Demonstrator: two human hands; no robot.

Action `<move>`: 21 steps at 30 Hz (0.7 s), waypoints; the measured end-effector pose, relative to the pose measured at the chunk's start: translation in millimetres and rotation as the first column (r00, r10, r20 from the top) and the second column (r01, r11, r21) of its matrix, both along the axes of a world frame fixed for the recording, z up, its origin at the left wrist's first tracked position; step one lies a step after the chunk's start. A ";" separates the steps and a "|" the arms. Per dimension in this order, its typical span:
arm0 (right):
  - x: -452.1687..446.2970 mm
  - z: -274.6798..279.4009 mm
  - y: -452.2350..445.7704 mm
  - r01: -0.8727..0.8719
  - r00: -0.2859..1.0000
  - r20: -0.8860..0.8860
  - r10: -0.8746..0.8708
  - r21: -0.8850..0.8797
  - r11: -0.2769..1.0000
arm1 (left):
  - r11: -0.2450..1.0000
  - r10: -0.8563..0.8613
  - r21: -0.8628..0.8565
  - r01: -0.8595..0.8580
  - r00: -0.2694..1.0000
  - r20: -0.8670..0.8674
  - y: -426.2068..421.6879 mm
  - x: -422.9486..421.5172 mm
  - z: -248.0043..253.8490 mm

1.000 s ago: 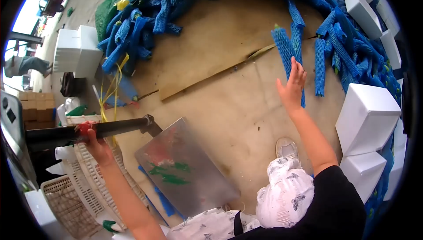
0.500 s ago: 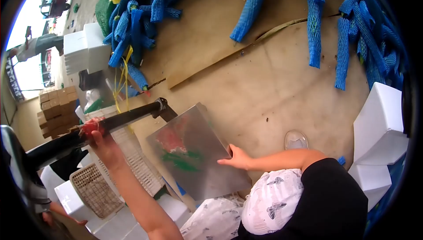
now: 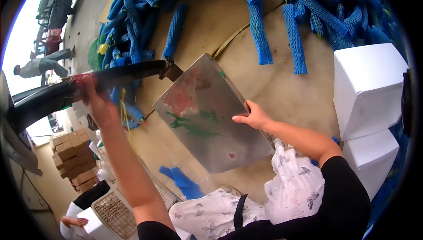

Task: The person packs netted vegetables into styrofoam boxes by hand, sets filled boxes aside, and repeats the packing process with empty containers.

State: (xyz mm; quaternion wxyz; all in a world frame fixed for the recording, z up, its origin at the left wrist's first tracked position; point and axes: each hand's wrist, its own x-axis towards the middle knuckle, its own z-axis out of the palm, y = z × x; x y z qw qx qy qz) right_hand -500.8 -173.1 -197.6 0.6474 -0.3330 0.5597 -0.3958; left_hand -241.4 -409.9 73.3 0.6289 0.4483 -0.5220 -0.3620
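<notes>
I hold a platform scale tilted off the floor, its metal plate smeared with red and green marks. The black post runs from the plate's corner to a dark head at the left edge of the view, seen only in part. My left hand is wrapped round the post beside some red tape. On the plate's right edge, my right hand grips with the thumb on top and the fingers hidden below.
Long vegetables in blue foam netting lie ahead and in piles on both sides. White foam boxes stand at the right. A beige plastic crate, cardboard boxes and another person's hand are at the left. Blue scraps lie nearby.
The scale has moved forward and its plate has turned, showing more of its surface. My hands keep their grip. The view has shifted, bringing the foam boxes further in.
</notes>
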 end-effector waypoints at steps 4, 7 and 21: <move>-40.9 -2.4 -15.2 -0.024 0.999 -0.038 0.027 0.081 0.996 | 0.997 0.035 0.065 -0.032 0.999 -0.039 -24.9 -26.6 -14.3; -45.3 -7.9 -24.8 -0.055 0.991 -0.113 0.067 0.106 0.993 | 0.985 -0.002 0.173 -0.008 0.998 0.059 -53.8 -20.0 -45.1; -41.0 -30.7 -42.9 -0.002 1.000 -0.023 0.005 0.126 0.992 | 0.985 0.071 0.150 -0.089 0.990 0.121 -79.0 -40.6 -61.1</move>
